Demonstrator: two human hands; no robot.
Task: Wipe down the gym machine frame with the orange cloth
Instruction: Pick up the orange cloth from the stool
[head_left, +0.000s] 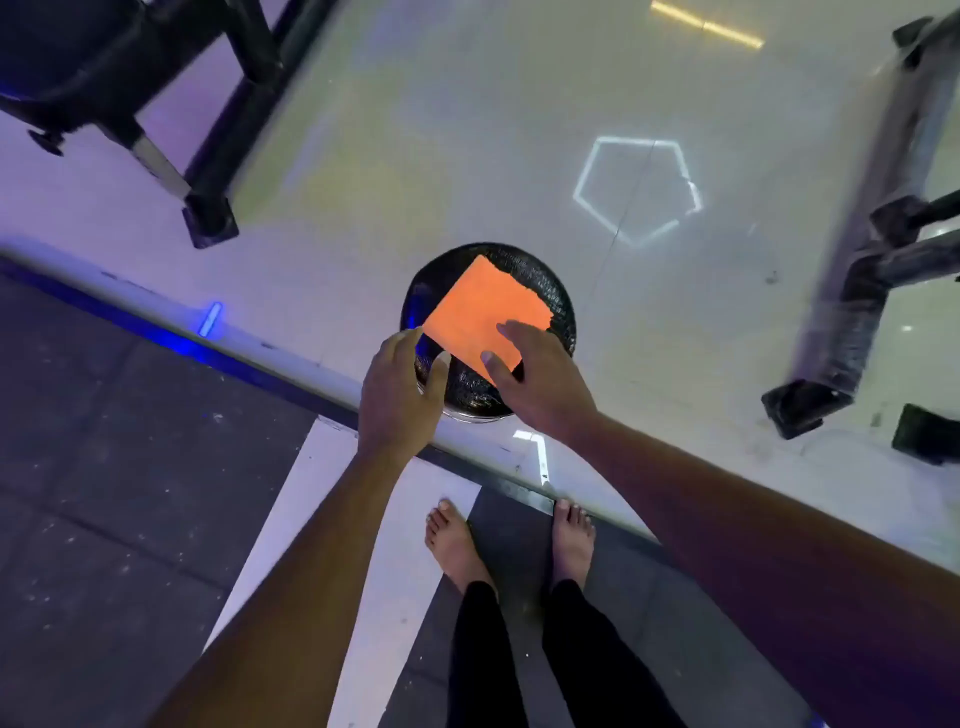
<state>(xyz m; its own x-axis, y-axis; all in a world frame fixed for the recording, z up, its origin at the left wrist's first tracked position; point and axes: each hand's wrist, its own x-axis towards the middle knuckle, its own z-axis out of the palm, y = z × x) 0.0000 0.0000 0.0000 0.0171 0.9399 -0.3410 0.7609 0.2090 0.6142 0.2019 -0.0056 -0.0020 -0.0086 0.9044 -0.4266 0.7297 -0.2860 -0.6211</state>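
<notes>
A folded orange cloth (485, 312) lies flat on a round black stool seat (545, 296) in the middle of the view. My right hand (540, 379) rests on the cloth's near corner, fingers spread, thumb touching the cloth. My left hand (400, 384) hovers at the cloth's left edge over the seat rim, fingers apart and holding nothing. A black gym machine frame (857, 312) stands on the pale floor at the right. Another black machine frame (218, 140) stands at the upper left.
The glossy pale floor (467, 130) reflects ceiling lights. A low step edge (260, 358) runs diagonally, with dark rubber matting (104, 467) on the near side. My bare feet (511, 540) stand at that edge, just behind the stool.
</notes>
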